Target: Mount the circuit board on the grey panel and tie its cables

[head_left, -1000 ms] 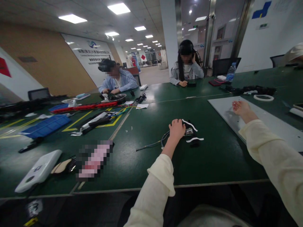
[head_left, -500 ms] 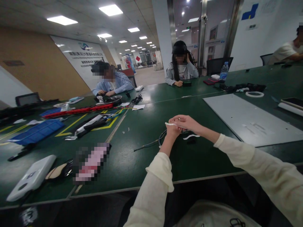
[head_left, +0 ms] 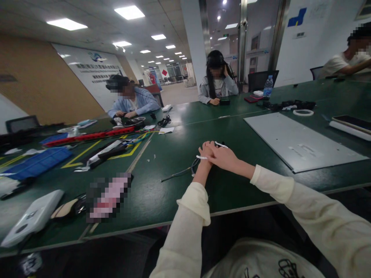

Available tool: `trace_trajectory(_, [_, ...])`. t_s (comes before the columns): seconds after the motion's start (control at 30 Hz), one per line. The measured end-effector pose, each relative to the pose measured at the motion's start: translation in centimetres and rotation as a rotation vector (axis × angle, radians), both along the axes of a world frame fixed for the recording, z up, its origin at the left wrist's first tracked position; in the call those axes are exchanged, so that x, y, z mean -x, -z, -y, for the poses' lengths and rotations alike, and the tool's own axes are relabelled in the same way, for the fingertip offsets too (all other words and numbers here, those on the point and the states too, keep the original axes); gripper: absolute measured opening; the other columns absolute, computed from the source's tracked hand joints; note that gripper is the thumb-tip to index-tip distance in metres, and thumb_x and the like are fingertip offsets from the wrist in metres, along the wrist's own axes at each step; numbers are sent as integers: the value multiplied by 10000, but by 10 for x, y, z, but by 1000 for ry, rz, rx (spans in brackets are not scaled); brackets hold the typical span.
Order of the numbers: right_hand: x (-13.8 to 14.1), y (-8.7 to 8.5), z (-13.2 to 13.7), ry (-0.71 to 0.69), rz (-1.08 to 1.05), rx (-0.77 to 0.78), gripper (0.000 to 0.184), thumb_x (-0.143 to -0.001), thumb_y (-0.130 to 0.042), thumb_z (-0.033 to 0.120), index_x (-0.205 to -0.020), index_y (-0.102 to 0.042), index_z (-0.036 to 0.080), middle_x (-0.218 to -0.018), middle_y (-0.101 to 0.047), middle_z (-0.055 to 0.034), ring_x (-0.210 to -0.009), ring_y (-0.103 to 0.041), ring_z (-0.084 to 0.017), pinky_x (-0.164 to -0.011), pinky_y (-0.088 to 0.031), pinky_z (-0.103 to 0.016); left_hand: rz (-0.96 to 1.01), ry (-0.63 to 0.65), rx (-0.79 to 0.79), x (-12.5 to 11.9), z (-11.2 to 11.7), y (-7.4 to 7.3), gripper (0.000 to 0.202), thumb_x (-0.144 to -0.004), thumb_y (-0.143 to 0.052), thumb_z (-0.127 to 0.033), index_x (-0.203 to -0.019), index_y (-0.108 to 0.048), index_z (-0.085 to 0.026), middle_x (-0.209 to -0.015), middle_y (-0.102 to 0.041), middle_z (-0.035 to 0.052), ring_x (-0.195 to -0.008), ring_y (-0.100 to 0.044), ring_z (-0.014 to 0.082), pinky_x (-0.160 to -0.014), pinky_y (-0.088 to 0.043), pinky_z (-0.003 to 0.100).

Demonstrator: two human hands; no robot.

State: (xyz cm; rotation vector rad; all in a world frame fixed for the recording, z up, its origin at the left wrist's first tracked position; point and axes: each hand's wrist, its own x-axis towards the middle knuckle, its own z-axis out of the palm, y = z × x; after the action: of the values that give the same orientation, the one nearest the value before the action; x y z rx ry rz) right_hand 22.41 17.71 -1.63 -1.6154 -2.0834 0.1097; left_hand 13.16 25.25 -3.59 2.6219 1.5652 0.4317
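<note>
Right hand [head_left: 224, 158] has come over left hand [head_left: 204, 150]; I can't tell either grip. Near white strip [head_left: 201, 157] seems limp: pinch an end.

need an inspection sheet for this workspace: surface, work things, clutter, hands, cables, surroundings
Surface: dark green table, yellow lines at left.
Work things: white strip at the left hand, second white strip by the right hand; whatever lies underneath is mostly hidden.
Clutter: blue tray, long red bar, pale board, water bottle.
Hands: overlapping, right on top; grip unclear.
Cables: thin dark cable left of the hands; black cable bundle farther off.
Surroundings: three other people at the table; glass door in the background.
</note>
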Motion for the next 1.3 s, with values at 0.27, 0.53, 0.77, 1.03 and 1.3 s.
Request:
trace_trajectory(0.27, [-64, 7, 4, 25, -351, 33, 506, -925, -519, 444, -1390, -460, 254, -717, -663, -25, -609, -603, -191, -652, -456, -294, -2, -53, -16, -3, -2, 0, 316, -978, -344, -342, -1189, -531, -199, -1333, -519, 145, -1272, -440, 271, -1013, -380, 505])
trace_trajectory(0.53, [-127, 10, 3, 205, -515, 35, 480, -918, -528, 413, -1363, -492, 236, -672, -649, 4, -578, -593, -170, -639, -458, -283, 19, -31, 26, -2, -5, -2, 382, -983, -327, -389, -1261, -496, -189, -1388, -488, 146, -1329, -405, 287, -1061, -345, 530])
trace_trajectory(0.77, [-159, 16, -11, 315, -348, -2, 428, -938, -473, 381, -1326, -525, 207, -842, -684, -69, -750, -637, -212, -789, -488, -349, 33, -39, 34, 4, -9, -5, 406, -978, -335, -396, -1290, -485, -183, -1413, -472, 155, -1339, -399, 291, -1064, -347, 543])
trace_trajectory(1.03, [-233, 65, -19, 874, 24, 147, 564, -930, -401, 491, -1366, -479, 141, -1464, -349, -231, -1356, -256, -451, -1000, -242, -698, 3, 62, 57, 31, -11, -4, 543, -946, -351, -525, -1385, -425, -215, -1466, -421, 132, -1344, -397, 301, -1068, -366, 482])
trace_trajectory(1.3, [-244, 85, -25, 817, 87, 247, 609, -952, -226, 530, -1357, -489, 158, -1466, -348, -215, -1325, -288, -476, -989, -187, -735, -161, 211, 129, 54, 1, -11, 765, -845, -348, -746, -1459, -349, -290, -1578, -280, 69, -1409, -313, 335, -1086, -324, 540])
